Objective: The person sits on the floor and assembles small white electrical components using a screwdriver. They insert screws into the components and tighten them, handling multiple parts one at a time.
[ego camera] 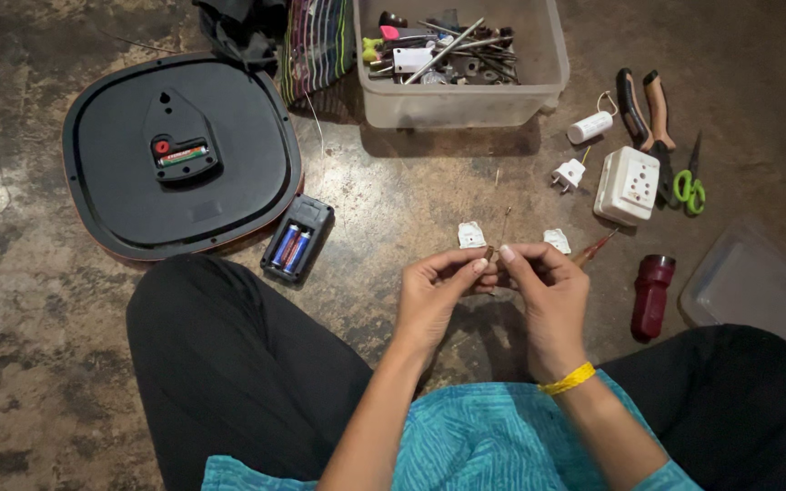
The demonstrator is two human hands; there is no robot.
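Observation:
My left hand (434, 286) and my right hand (548, 286) meet in front of me, fingertips pinched together on a small brownish metal part (490, 252). What exactly it is stays too small to tell. A thin wire (505, 218) rises from near the fingertips. Just beyond them on the floor lie two small white plastic pieces (471, 235) (557, 240). A red-handled screwdriver (596, 247) lies beside my right hand.
A black clock back (138, 200) lies at left, with a battery holder (296, 240) beside it. A clear tub of tools (462, 100) stands ahead. At right lie a white socket (628, 185), a white plug (569, 174), pliers (645, 114), green scissors (690, 185), a maroon torch (651, 295) and a clear lid (761, 291).

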